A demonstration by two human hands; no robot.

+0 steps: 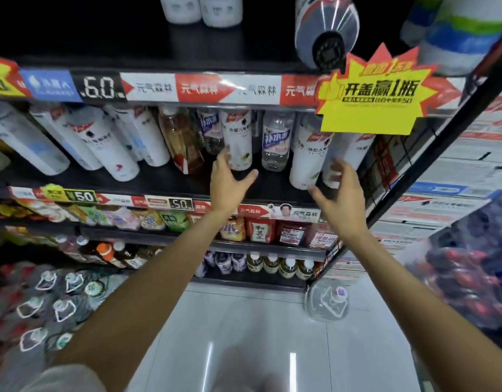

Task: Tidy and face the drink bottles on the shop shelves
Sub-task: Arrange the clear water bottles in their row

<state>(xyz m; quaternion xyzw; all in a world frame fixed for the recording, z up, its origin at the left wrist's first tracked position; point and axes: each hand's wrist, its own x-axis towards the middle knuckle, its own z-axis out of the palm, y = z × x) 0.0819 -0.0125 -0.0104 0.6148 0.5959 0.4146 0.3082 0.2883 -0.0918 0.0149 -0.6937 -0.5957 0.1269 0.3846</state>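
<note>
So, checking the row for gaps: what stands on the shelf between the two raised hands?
Head view: one clear plastic bottle, standing behind bare black shelf.

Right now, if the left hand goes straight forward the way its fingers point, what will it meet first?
Most likely the white bottle directly ahead: the open left hand already has its fingertips at that bottle's lower left side, though actual contact is unclear.

Yellow promo sign (374,103) overhangs white bottles (309,157); shelf front (165,179) free.
</note>
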